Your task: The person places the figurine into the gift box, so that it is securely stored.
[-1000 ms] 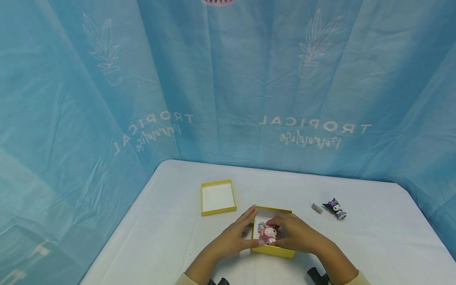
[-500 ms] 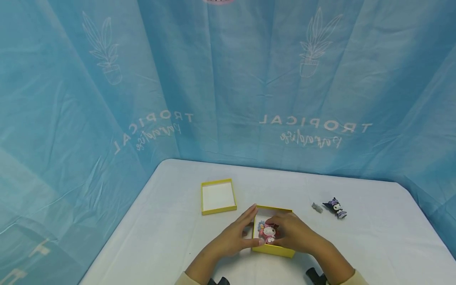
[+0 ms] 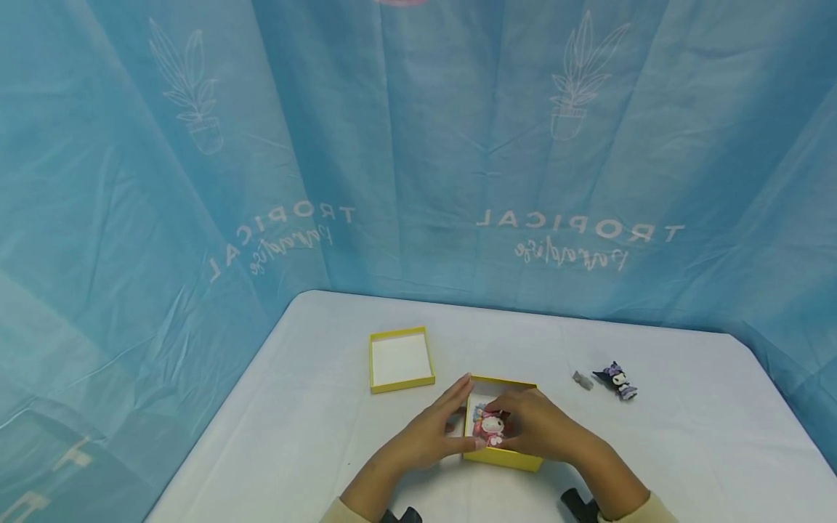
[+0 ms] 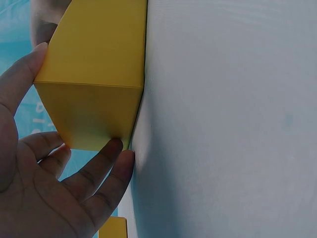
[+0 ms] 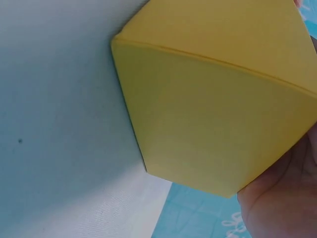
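Left hand (image 3: pixel 428 436): fingers lay wide against one yellow rectangular cardboard box (image 3: pixel 502 458). Right hand (image 3: pixel 538 427): fingers pinched one pink-and-white figurine (image 3: pixel 490 427) inside.

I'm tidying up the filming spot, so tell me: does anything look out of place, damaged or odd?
The blue curtain looks odd: its lettering reads backwards, as if hung reverse side out. A tiny dark speck marks the white table. The yellow box and the lid show no plain damage.
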